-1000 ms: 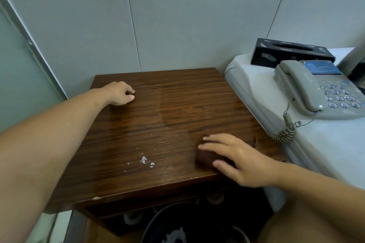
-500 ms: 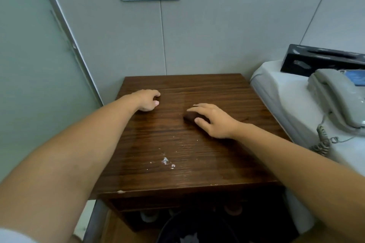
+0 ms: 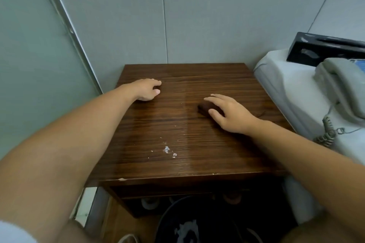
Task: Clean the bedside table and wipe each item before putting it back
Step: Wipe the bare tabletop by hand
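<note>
The dark wooden bedside table (image 3: 150, 165) has a glossy top. My right hand (image 3: 230, 113) lies flat with straight fingers on a dark brown cloth (image 3: 203, 107), pressing it onto the middle right of the top. Most of the cloth is hidden under the palm. At the back left of the top rests my left hand (image 3: 147, 89), its fingers curled under and holding nothing. A small patch of white crumbs (image 3: 167, 150) lies near the front middle.
On the white bed (image 3: 286, 85) at the right stand a grey telephone (image 3: 339, 85) with a coiled cord (image 3: 326, 131) and a black tissue box (image 3: 324, 50). A dark waste bin (image 3: 189, 223) sits below the table's front. The wall is close behind, and a glass panel (image 3: 33, 65) stands at the left.
My right hand slid the cloth from the front right edge back to the middle of the top, then slightly rightward. The left hand stayed in place.
</note>
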